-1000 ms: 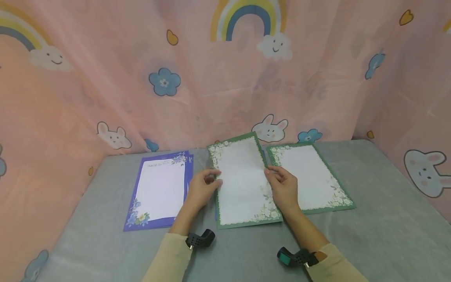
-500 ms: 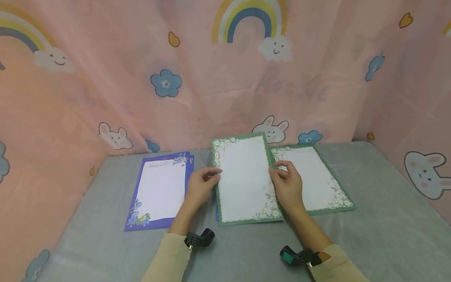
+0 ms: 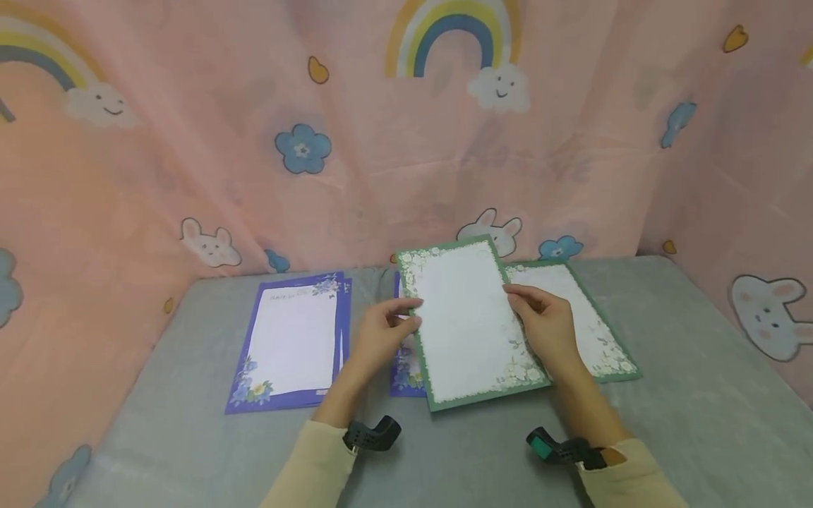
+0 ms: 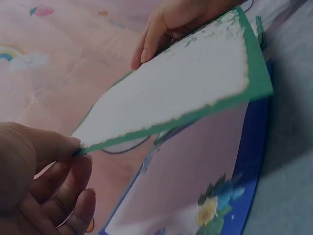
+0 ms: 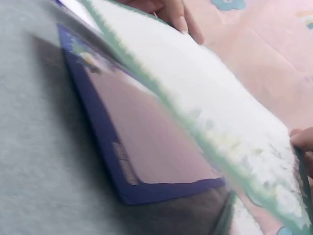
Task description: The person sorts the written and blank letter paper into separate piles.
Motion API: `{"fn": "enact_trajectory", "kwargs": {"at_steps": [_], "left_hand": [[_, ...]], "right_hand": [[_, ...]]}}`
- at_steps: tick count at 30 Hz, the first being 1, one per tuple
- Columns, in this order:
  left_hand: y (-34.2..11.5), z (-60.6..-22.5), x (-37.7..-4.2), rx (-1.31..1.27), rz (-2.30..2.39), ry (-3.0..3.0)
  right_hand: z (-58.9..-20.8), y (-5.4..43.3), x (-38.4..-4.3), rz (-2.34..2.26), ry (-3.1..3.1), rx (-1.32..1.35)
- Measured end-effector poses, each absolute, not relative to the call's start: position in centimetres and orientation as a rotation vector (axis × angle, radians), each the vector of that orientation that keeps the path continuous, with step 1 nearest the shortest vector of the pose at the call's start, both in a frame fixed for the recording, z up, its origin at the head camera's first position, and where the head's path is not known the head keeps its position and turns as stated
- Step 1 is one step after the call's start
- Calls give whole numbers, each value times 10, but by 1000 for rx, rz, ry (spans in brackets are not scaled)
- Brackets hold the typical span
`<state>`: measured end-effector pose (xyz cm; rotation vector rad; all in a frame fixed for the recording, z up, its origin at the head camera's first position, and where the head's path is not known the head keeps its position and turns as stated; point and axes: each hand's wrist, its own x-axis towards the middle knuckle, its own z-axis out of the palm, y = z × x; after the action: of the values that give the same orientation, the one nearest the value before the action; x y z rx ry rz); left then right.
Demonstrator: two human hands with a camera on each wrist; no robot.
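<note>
Both hands hold a green-bordered sheet of paper (image 3: 466, 324) with white flowers at two corners, raised off the table and tilted. My left hand (image 3: 381, 335) pinches its left edge between thumb and fingers. At the opposite edge, my right hand (image 3: 547, 328) pinches it the same way. Beneath it lies a purple-bordered sheet (image 5: 146, 132) with blue and yellow flowers, mostly hidden in the head view. The left wrist view shows the green sheet's edge between the left thumb (image 4: 61, 144) and fingers, with a gap above the purple sheet.
On the left lies a small stack of purple-bordered sheets (image 3: 292, 346). A stack of green-bordered sheets (image 3: 574, 324) lies to the right, partly behind the right hand. All rest on a grey cloth-covered table (image 3: 686, 395), backed by a pink patterned curtain (image 3: 394, 155).
Both hands have carried the green-bordered sheet to the right and up off the middle pile. More of the purple-bordered sheet beneath now shows. The side stacks have stayed in place.
</note>
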<state>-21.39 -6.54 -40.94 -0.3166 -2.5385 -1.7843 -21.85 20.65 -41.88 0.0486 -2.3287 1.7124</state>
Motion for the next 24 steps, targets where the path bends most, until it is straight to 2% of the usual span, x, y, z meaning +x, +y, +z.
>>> {"fn": "enact_trajectory", "kwargs": {"at_steps": [10,24], "left_hand": [[-33,-394,-209,-376,-1794,-2511],[66,-394,-223,-364,-1721,-2612]], "right_hand": [[-391,247,-210,1401,-2700,240],[-387,293,-209,1119,-2598,-21]]}}
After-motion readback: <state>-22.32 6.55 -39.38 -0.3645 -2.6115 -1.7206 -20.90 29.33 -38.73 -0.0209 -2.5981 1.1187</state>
